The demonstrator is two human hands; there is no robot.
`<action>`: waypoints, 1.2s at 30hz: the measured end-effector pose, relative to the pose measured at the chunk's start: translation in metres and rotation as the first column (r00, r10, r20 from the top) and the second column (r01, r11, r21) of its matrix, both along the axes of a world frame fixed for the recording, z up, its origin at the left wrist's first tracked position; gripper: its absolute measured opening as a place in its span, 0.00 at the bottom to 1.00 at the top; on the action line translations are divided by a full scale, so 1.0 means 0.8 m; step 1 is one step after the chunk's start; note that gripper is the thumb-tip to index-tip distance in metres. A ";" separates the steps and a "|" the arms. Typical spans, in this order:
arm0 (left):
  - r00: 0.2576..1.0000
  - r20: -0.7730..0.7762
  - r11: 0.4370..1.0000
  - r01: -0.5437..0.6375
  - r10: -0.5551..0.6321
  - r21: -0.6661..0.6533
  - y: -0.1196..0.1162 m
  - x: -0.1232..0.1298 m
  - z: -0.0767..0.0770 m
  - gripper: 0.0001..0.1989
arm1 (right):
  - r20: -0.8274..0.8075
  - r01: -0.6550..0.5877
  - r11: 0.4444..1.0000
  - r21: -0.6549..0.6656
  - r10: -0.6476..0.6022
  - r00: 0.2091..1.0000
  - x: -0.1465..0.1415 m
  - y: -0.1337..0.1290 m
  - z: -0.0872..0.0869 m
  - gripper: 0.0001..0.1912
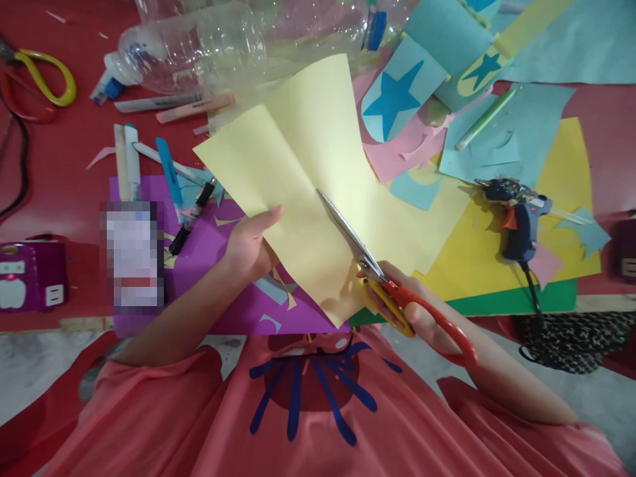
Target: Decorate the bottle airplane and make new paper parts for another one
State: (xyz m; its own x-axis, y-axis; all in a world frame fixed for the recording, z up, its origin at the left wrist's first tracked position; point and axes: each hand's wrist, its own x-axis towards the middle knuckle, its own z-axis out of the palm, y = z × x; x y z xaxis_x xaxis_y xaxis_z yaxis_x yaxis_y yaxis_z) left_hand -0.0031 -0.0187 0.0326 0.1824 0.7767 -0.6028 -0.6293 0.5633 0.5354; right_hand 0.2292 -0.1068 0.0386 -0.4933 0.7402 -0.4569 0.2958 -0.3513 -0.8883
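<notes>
My left fingers (pixel 248 248) are pinching the pale yellow sheet (pixel 308 218) by its near-left edge, thumb on top! Over on the right, my right fingers (pixel 397 298) are wrapped round the red and yellow handles of the scissors (pixel 350 232), blades slanting away to the left against that sheet, which stretches between both sets of fingers and beyond them. Left of my left fingers, there's a black pen (pixel 193 218) on purple paper (pixel 213 285). And right of my right fingers, the blue glue gun (pixel 519 225) lies over yellow paper (pixel 561 165), its dark cord running toward me.
</notes>
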 end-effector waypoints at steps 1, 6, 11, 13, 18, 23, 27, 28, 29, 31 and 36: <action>1.000 -0.007 1.000 -0.005 0.005 0.000 0.000 0.000 0.000 0.10 | -0.034 0.036 0.999 -0.039 -0.037 0.999 0.000 0.000 -0.001 0.43; 1.000 0.005 1.000 0.008 -0.008 -0.013 0.001 0.001 -0.002 0.11 | -0.059 0.137 0.981 -0.141 -0.146 0.988 -0.004 -0.001 -0.005 0.43; 0.999 0.012 0.999 0.048 -0.048 0.001 0.000 -0.002 -0.005 0.12 | -0.039 0.103 0.990 -0.095 -0.107 0.994 -0.004 -0.003 -0.014 0.39; 0.998 0.004 0.998 0.067 -0.067 -0.008 0.002 -0.005 -0.007 0.11 | -0.018 0.092 0.991 -0.101 -0.094 0.995 -0.003 -0.003 -0.013 0.40; 0.999 -0.013 0.999 0.046 -0.047 -0.028 0.010 -0.011 -0.010 0.09 | 0.016 0.039 0.998 -0.058 -0.038 0.999 0.005 0.003 0.000 0.42; 0.997 -0.071 0.999 -0.024 0.022 -0.028 0.013 -0.009 -0.009 0.14 | 0.008 -0.080 0.997 0.014 0.080 0.997 0.021 0.006 0.008 0.38; 0.996 -0.092 1.000 -0.007 0.004 -0.029 0.010 -0.008 -0.012 0.16 | -0.021 -0.087 0.996 0.010 0.088 0.996 0.024 0.005 0.006 0.38; 0.996 -0.085 1.000 -0.010 0.008 -0.022 0.009 -0.009 -0.012 0.17 | -0.028 -0.085 0.996 0.002 0.085 0.996 0.023 0.005 0.006 0.38; 0.997 -0.073 1.000 -0.010 0.008 -0.022 0.009 -0.009 -0.013 0.17 | -0.039 -0.084 0.996 -0.006 0.084 0.996 0.022 0.006 0.006 0.38; 0.999 -0.034 0.999 0.009 -0.011 -0.046 0.008 -0.008 -0.012 0.17 | -0.055 -0.078 0.997 -0.018 0.077 0.996 0.020 0.006 0.008 0.38; 0.999 0.036 0.989 0.044 -0.040 -0.139 0.005 -0.002 -0.001 0.14 | -0.024 -0.009 0.999 -0.033 0.009 1.000 0.013 0.003 0.011 0.36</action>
